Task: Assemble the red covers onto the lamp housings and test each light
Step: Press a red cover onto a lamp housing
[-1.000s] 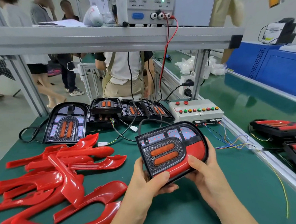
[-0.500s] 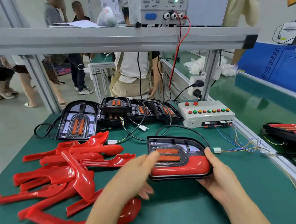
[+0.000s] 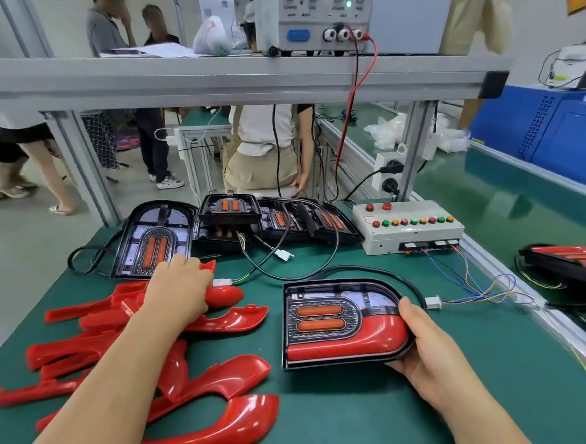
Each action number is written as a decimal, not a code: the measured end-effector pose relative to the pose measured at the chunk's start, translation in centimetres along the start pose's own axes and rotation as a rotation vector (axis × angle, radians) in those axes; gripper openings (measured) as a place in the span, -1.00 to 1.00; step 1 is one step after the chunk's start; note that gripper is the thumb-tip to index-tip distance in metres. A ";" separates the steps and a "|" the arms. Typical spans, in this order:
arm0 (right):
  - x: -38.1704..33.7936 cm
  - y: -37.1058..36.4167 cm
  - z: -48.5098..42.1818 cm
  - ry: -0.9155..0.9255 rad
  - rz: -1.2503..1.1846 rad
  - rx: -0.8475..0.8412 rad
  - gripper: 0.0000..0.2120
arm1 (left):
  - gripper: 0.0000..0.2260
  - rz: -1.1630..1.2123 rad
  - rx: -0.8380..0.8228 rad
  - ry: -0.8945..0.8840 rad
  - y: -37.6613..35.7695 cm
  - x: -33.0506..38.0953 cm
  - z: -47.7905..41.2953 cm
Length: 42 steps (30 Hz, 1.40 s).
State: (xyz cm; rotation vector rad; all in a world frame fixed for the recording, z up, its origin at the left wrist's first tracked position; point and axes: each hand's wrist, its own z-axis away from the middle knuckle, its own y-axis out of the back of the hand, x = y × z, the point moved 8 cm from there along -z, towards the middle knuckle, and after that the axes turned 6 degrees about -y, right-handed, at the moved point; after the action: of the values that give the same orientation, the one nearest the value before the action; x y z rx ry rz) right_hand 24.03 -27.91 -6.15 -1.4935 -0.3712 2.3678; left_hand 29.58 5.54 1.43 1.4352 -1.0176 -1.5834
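My left hand [image 3: 179, 287] is out over the pile of loose red covers [image 3: 208, 381] on the left of the green table [image 3: 331, 418]. Its fingers are bent down onto the topmost cover, whose rounded end pokes out beside my thumb. I see only the back of that hand, so I cannot tell whether the fingers have closed round the cover or merely rest on it. My right hand [image 3: 426, 347] holds the lamp housing [image 3: 324, 309] at its rounded right end, thumb laid on the upper rim and fingers tucked beneath. The housing lies flat on the table in front of me, just right of the pile, with a fitted red cover [image 3: 347, 342] along its near edge and round the curved end. Its black cable loops off behind to a white connector [image 3: 433, 303] lying near my thumb. Further back a bare housing [image 3: 155, 240] lies face up just beyond my left fingertips, with a row of housings [image 3: 277, 219] leaning beside it. The control box [image 3: 408, 225] with its coloured buttons sits to their right, thin coloured wires trailing from its front. On the shelf above stands the power supply [image 3: 320, 14], a green lamp lit on its face.
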 end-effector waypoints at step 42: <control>0.1 -0.3 0.0 -0.023 -0.022 0.018 -0.58 | -0.69 0.376 0.260 -0.593 11.4 17.3 0.8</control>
State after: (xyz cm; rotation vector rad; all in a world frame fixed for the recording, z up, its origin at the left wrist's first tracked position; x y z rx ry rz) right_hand 24.02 -27.57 -6.10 -1.4478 -0.3692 2.3674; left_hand 27.57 -14.74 5.12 0.8536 -1.7754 -1.6616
